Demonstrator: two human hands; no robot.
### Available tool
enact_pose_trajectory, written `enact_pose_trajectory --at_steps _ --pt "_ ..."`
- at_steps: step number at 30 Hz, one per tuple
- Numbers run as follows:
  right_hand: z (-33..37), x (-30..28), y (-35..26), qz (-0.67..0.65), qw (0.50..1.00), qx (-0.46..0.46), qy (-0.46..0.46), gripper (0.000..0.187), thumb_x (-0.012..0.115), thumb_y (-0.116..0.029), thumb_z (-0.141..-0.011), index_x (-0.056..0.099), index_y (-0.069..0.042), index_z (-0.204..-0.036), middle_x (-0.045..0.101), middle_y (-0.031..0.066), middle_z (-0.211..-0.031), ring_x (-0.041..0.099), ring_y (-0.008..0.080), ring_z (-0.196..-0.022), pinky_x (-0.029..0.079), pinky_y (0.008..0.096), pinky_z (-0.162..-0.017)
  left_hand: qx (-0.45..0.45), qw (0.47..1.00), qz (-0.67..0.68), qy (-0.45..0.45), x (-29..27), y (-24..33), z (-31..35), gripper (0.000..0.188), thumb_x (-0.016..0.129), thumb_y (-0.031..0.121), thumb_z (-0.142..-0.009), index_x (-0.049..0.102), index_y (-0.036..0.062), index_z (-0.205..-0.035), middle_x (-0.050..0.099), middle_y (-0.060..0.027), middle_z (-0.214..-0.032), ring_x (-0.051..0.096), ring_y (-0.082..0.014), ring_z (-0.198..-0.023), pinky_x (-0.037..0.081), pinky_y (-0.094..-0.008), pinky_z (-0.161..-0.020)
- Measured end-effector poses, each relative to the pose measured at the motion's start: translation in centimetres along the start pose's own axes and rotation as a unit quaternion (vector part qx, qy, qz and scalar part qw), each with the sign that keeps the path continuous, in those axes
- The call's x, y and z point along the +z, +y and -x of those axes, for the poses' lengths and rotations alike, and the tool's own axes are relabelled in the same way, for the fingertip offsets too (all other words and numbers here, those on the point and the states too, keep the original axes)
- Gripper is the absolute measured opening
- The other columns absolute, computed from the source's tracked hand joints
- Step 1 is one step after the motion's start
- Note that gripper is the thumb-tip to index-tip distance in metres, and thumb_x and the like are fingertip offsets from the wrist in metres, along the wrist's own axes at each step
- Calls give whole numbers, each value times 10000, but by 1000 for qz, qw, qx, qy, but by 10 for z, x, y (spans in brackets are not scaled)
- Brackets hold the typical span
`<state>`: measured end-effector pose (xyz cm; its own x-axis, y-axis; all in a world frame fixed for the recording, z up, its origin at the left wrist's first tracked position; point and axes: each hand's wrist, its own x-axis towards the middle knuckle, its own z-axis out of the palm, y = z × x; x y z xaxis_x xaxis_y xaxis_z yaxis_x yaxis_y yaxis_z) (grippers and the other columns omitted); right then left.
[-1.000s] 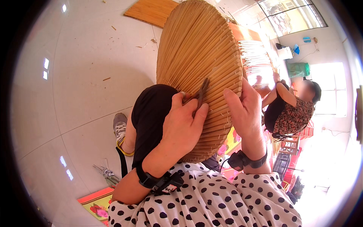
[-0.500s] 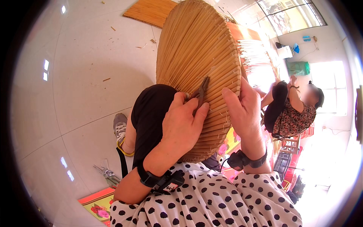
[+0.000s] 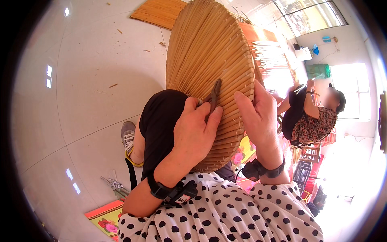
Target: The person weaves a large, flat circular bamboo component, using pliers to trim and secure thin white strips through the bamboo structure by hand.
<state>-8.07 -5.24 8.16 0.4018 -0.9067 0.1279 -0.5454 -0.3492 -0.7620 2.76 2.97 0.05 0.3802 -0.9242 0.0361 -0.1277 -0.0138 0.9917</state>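
Upright in front of me stands a broad palm-leaf fan (image 3: 205, 52), tan and ribbed, with small stitches along its rim. My left hand (image 3: 195, 131) is closed round a pair of dark pliers (image 3: 215, 93). Their jaws point away from me, over the ribs, and a thin pale strand shows at their tip. My right hand (image 3: 260, 117) grips the fan's right rim, its thumb on the ribbed face and its fingers behind, mostly hidden. The fan's lower left part is next to my dark-trousered knee (image 3: 161, 121).
A wooden board (image 3: 157, 14) lies on the tiled floor (image 3: 88, 121) beyond the fan, near scattered scraps. Scissors (image 3: 115, 185) lie beside a flowered mat (image 3: 105, 220) at lower left. Pale thin strips (image 3: 272, 56) rest on an orange surface at right. Another person (image 3: 314, 121) sits at right.
The fan has shifted slightly left, along with the pliers and my right hand. My grips are the same. The other person's hands have moved a little.
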Motion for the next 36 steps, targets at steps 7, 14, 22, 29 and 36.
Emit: enact_pose_trajectory --at_steps 7,14,22,29,36 --pt "-1 -3 0 24 1000 -10 -7 200 629 -142 -873 582 51 -890 583 118 -622 525 94 -570 461 301 -541 11 1000 -22 3 0 1 0 273 611 272 -939 638 8 -876 538 -195 -956 605 -400 -801 503 -452 -697" --pt "-7 -4 -19 72 996 28 -44 256 626 -189 -877 629 57 -950 637 174 -678 620 200 -557 498 355 -577 31 999 -3 23 4 0 -1 191 640 182 -908 626 -2 -859 543 -202 -896 596 -411 -766 502 -467 -662" --pt "-5 1 -21 124 992 -6 -12 264 633 -203 -886 622 60 -903 630 221 -669 645 382 -618 507 412 -596 49 997 24 48 8 -5 2 163 664 116 -877 597 -26 -834 519 -218 -884 565 -411 -746 480 -459 -651" --pt "-2 2 -21 124 992 2 -7 260 634 -197 -887 592 58 -859 617 238 -670 643 413 -653 502 422 -593 56 994 53 72 13 -8 6 154 669 60 -859 563 -31 -795 480 -180 -854 516 -343 -701 451 -408 -629" --pt "-2 4 -20 113 993 -9 7 256 629 -194 -886 596 57 -851 611 243 -676 631 437 -672 498 445 -610 41 992 82 83 12 -8 9 163 654 34 -861 547 -43 -764 466 -159 -801 485 -296 -676 421 -377 -606"
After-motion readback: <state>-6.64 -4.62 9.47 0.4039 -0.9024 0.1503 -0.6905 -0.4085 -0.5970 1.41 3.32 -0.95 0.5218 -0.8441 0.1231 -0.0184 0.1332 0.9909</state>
